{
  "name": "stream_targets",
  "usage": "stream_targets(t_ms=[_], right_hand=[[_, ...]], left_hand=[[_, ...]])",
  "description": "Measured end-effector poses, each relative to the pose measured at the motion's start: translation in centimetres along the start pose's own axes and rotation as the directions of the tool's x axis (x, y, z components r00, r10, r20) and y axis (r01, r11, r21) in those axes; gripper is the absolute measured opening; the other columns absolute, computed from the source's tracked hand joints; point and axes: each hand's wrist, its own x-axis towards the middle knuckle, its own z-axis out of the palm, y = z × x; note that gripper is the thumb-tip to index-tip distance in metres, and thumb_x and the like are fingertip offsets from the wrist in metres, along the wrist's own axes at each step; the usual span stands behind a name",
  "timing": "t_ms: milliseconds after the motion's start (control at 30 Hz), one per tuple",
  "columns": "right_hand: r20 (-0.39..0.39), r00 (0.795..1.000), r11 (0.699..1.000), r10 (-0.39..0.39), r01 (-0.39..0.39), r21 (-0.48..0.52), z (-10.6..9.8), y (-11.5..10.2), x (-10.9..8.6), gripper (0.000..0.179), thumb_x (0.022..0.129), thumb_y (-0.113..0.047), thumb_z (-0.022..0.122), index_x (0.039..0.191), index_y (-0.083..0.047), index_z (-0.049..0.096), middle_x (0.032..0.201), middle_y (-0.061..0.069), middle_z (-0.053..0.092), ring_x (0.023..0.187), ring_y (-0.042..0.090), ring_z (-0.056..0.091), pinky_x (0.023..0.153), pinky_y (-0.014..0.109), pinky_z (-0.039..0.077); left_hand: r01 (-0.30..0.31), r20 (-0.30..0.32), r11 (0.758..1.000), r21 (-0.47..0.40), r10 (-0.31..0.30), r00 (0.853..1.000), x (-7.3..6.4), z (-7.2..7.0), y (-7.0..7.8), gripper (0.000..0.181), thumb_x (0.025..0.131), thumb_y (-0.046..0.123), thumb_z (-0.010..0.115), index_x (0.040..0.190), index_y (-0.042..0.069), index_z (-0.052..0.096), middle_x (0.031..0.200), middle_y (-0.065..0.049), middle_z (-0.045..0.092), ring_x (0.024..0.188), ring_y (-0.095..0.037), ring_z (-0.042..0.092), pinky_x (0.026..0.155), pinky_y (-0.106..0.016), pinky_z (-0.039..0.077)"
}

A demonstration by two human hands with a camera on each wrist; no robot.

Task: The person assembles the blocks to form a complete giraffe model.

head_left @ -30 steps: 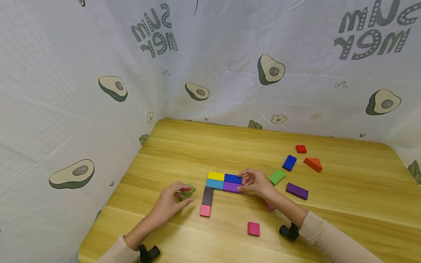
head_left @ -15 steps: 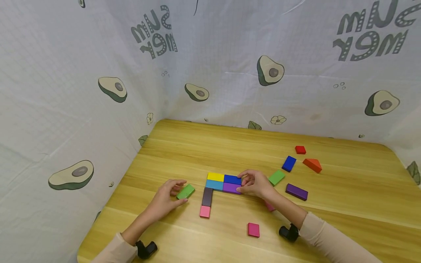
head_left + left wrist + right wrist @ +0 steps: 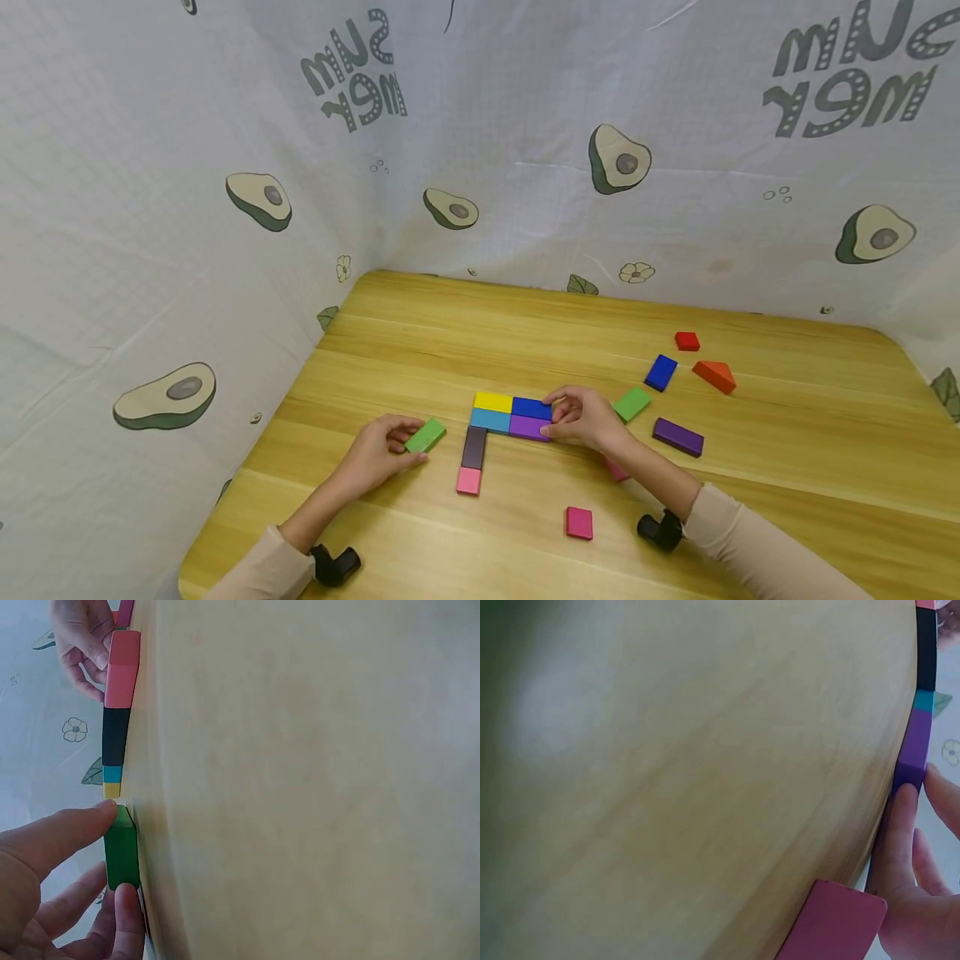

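Observation:
Thumb and fingers of my left hand [image 3: 375, 457] pinch the two ends of a green block [image 3: 426, 436], left of a joined group of blocks. In the left wrist view this green block [image 3: 121, 847] sits between thumb and fingertips. My right hand [image 3: 588, 418] holds the right end of the group, forefinger at the blue block [image 3: 531, 408] and thumb at the purple block [image 3: 527, 427]. Beside these lie a yellow block [image 3: 492, 402] and a light blue block [image 3: 490, 420]. A dark block [image 3: 474, 447] and a pink block [image 3: 468, 481] run down from the group's left end.
Right of my right hand lie another green block [image 3: 632, 404], a dark purple block [image 3: 678, 437], a blue block [image 3: 661, 372], an orange triangular block [image 3: 715, 376] and a red block [image 3: 687, 341]. A magenta block [image 3: 579, 523] lies near the front. Another pink block [image 3: 617, 471] is partly hidden under my right forearm.
The green block was tilted in my left fingers, then lay flat with the fingers spread round it. Now the left fingers close on it. The right hand stays in place.

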Motion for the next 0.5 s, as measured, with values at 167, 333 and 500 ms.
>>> stream_targets(t_ms=[167, 333, 500], right_hand=[[-0.003, 1.0, 1.0, 0.002, -0.002, -0.004, -0.08, -0.07, -0.03, 0.04, 0.079, 0.003, 0.082, 0.114, 0.011, 0.064, 0.082, 0.011, 0.063, 0.071, 0.021, 0.062, 0.062, 0.025, 0.051], [-0.002, 1.0, 1.0, 0.009, -0.009, 0.014, -0.13, -0.05, -0.04, 0.04, 0.079, 0.004, 0.082, 0.114, 0.012, 0.063, 0.081, 0.012, 0.063, 0.071, 0.021, 0.062, 0.061, 0.024, 0.051], [-0.002, 1.0, 1.0, 0.005, -0.005, 0.016, -0.1, 0.07, 0.02, 0.04, 0.079, 0.003, 0.082, 0.113, 0.012, 0.063, 0.081, 0.011, 0.062, 0.07, 0.021, 0.062, 0.061, 0.024, 0.051]], left_hand=[[0.009, 0.001, 1.0, -0.01, -0.009, 1.0, 0.25, -0.02, 0.08, 0.039, 0.079, 0.004, 0.084, 0.115, 0.0, 0.07, 0.105, -0.007, 0.066, 0.091, -0.018, 0.062, 0.076, -0.027, 0.054], [0.012, -0.003, 1.0, -0.011, -0.013, 1.0, 0.49, 0.01, 0.18, 0.039, 0.08, 0.005, 0.084, 0.116, 0.001, 0.071, 0.106, -0.008, 0.066, 0.09, -0.018, 0.062, 0.078, -0.028, 0.055], [0.016, -0.006, 1.0, 0.003, -0.016, 1.0, 0.81, 0.0, 0.41, 0.037, 0.08, 0.004, 0.084, 0.114, 0.001, 0.071, 0.105, -0.007, 0.067, 0.09, -0.018, 0.062, 0.077, -0.028, 0.055]])
